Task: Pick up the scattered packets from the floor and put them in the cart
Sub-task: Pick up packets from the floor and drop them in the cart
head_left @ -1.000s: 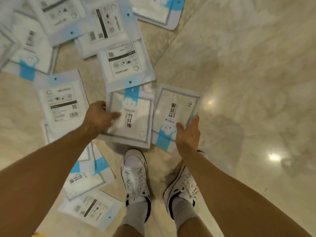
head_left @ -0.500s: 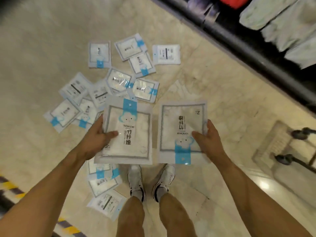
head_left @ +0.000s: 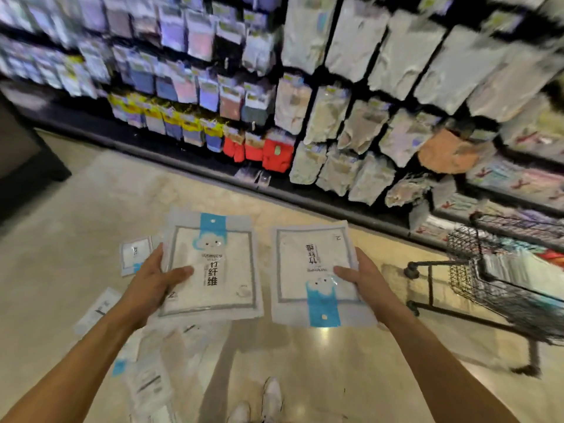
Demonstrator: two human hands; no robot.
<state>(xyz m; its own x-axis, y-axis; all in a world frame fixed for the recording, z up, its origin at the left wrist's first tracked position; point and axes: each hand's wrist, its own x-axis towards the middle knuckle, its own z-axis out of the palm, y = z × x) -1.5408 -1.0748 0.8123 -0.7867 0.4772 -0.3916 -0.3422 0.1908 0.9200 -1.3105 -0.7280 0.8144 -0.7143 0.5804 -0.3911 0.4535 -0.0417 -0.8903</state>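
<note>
Head view: the left hand [head_left: 149,288] is grasping the first packet [head_left: 219,270] at its left edge, thumb lying on top. The right hand [head_left: 366,282] is likewise grasping the second packet [head_left: 311,264] at its right edge. Both are being held flat, side by side, above the floor [head_left: 76,239]. The wire cart [head_left: 494,270] is standing at the right, apart from them. Loose packets [head_left: 135,254] are lying lower left, and stocked shelving [head_left: 305,102] is running behind.
</note>
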